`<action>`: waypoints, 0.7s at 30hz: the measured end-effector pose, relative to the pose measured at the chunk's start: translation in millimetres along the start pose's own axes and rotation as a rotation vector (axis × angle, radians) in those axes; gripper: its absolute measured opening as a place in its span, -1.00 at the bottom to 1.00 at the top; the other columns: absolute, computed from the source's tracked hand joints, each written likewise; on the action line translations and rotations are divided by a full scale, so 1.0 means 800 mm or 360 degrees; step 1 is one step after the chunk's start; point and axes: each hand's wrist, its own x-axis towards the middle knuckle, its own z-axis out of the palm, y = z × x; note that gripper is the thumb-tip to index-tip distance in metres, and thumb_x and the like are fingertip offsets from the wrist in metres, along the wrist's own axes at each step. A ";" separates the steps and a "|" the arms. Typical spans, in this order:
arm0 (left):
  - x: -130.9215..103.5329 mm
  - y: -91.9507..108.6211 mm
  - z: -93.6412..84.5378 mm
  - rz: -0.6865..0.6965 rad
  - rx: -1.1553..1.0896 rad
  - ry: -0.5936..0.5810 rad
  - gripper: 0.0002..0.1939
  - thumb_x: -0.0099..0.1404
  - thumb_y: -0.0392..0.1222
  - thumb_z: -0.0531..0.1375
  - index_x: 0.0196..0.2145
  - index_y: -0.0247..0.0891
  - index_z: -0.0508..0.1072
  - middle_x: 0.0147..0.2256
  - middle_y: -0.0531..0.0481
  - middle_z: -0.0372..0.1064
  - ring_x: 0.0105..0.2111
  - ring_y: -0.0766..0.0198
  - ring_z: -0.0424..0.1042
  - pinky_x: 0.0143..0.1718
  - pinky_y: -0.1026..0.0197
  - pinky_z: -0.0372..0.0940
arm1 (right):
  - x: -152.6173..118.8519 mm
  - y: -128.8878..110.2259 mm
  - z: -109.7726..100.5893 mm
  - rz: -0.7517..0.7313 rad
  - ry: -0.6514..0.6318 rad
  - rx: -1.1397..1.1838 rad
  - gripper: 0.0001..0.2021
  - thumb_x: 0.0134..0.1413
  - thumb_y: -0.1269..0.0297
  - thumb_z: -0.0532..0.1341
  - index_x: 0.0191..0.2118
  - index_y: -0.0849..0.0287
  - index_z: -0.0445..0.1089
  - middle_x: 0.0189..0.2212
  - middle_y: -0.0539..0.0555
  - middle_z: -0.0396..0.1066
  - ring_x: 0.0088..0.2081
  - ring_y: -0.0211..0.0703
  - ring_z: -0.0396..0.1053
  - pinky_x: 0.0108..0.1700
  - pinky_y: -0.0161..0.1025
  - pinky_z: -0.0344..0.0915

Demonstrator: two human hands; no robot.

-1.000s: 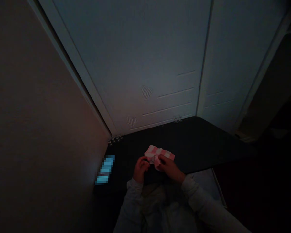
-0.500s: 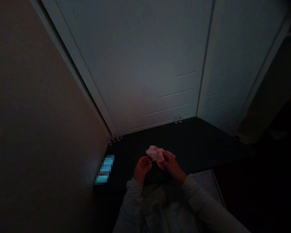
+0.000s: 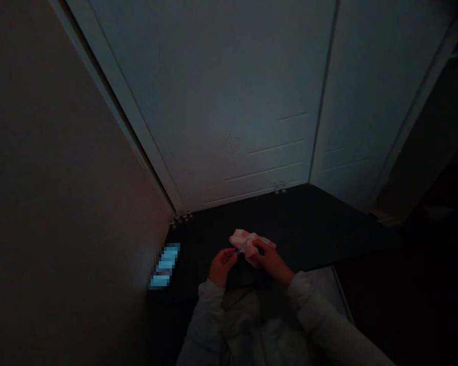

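Observation:
In the dim light, a crumpled pink-and-white cloth [image 3: 241, 237] lies on the dark tabletop [image 3: 309, 223]. My right hand [image 3: 270, 260] is closed on the cloth's right side, thumb and fingers gripping the fabric. A small, clear, shiny piece [image 3: 239, 251] sticks out at the cloth's left edge. My left hand [image 3: 221, 266] pinches the outer end of that piece between thumb and fingertips. Its exact kind is too small and dark to make out, and its other end is at the cloth.
Several small clear objects [image 3: 181, 218] stand in the back left corner, and a few more [image 3: 280, 187] by the white panel [image 3: 229, 101]. A pixelated glowing device [image 3: 166, 265] lies at the left, beside the wall [image 3: 80, 229].
My left hand's fingers have drawn closer together and turned slightly around the clear piece, which shows more plainly now. My right hand and the cloth have hardly moved.

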 end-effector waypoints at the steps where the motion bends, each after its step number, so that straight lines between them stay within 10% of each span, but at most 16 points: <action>1: 0.000 0.001 0.000 0.0001 0.0006 -0.0005 -0.67 -0.11 -0.13 0.23 -0.35 -0.32 0.37 -0.40 -0.06 0.40 -0.43 0.29 0.35 -0.35 0.22 0.21 | 0.000 0.000 0.000 0.0004 -0.0012 0.0009 -0.80 -0.20 0.35 0.09 -0.33 0.19 0.30 -0.32 0.03 0.32 -0.26 -0.14 0.25 -0.22 -0.22 0.16; 21: -0.002 0.004 0.003 0.0021 0.0003 0.0061 -0.69 -0.09 -0.08 0.19 -0.38 -0.32 0.37 -0.50 0.00 0.37 -0.54 0.38 0.28 -0.43 0.27 0.17 | -0.003 -0.005 0.002 0.0008 -0.0025 -0.0009 -0.84 -0.20 0.33 0.11 -0.38 0.21 0.30 -0.42 0.01 0.30 -0.34 -0.18 0.23 -0.28 -0.26 0.14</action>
